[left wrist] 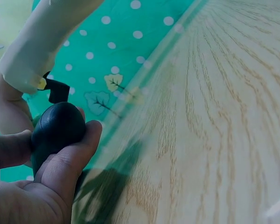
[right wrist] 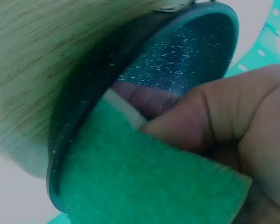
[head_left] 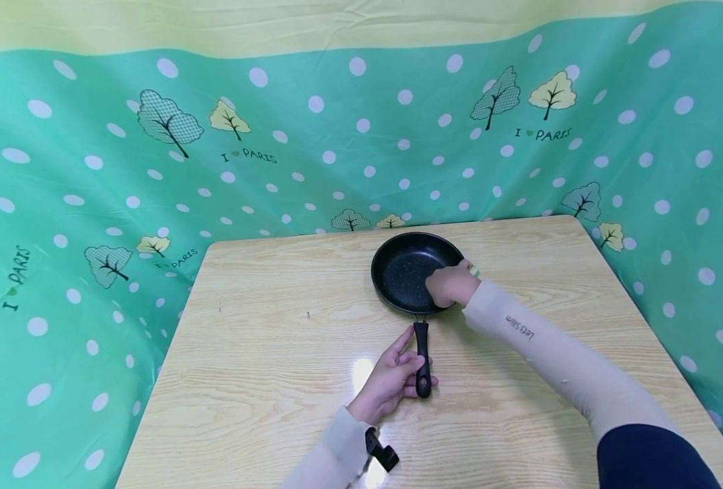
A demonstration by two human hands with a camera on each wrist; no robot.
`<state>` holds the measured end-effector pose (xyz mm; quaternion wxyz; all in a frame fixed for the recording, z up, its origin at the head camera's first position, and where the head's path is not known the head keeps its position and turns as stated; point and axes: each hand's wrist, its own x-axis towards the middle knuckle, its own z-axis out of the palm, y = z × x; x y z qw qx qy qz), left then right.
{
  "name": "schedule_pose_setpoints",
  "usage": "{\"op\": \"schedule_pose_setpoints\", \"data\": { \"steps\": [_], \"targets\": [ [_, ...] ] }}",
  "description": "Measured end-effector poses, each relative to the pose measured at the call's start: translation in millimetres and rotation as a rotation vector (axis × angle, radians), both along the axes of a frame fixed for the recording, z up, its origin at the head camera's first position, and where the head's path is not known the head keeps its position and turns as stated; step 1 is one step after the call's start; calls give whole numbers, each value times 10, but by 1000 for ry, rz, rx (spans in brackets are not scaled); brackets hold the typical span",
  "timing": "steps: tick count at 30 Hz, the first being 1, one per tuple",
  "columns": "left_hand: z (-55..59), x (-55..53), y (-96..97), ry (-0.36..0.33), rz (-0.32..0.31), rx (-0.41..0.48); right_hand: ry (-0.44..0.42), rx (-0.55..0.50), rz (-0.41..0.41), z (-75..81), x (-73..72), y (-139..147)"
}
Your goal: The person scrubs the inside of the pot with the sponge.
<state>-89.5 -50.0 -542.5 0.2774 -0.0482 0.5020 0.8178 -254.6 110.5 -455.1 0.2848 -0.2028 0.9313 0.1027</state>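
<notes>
A black frying pan [head_left: 403,270] with a speckled inside lies toward the back of the table, its handle [head_left: 422,346] pointing to the front. My left hand [head_left: 392,380] grips that handle, the thumb on top and fingers beneath; the left wrist view shows the rounded handle end [left wrist: 61,123] between thumb and fingers. Over the right side of the pan, my right hand [head_left: 452,284] holds a scouring sponge [right wrist: 149,163] with a green face and a pale edge. In the right wrist view the sponge overlaps the pan's rim, and fingers reach inside the pan.
The light wooden table [head_left: 263,380] carries the pan. A green dotted curtain [head_left: 312,136] with printed trees hangs behind the table and along its sides. A black strap with a small device [head_left: 382,449] sits on the left wrist.
</notes>
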Motion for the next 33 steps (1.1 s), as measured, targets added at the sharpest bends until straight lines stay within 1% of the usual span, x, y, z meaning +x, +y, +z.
{"op": "schedule_pose_setpoints", "data": {
  "steps": [6, 8, 14, 17, 21, 24, 28, 33],
  "targets": [
    [10, -1, -2, 4, -5, -13, -65, -109, -26, 95, 16, 39],
    [13, -1, 1, 3, -3, -18, -82, -146, -20, 112, 17, 52],
    [8, 3, 8, 5, -2, -10, -154, -273, 76, 134, -6, 95],
    [7, 8, 10, 5, -10, 0, -178, -323, 121, 107, -31, 127],
    [4, 8, 14, -2, -16, 8, -227, -415, 156, 103, -60, 174],
    [0, 5, 16, -3, -14, 7, -262, -480, 144, 114, -74, 208],
    [-5, -1, 16, -3, -10, 7, -284, -538, 117, 106, -90, 239],
    [-6, 1, 13, 5, -11, -7, -344, -643, 66, 5, -128, 256]
  ]
}}
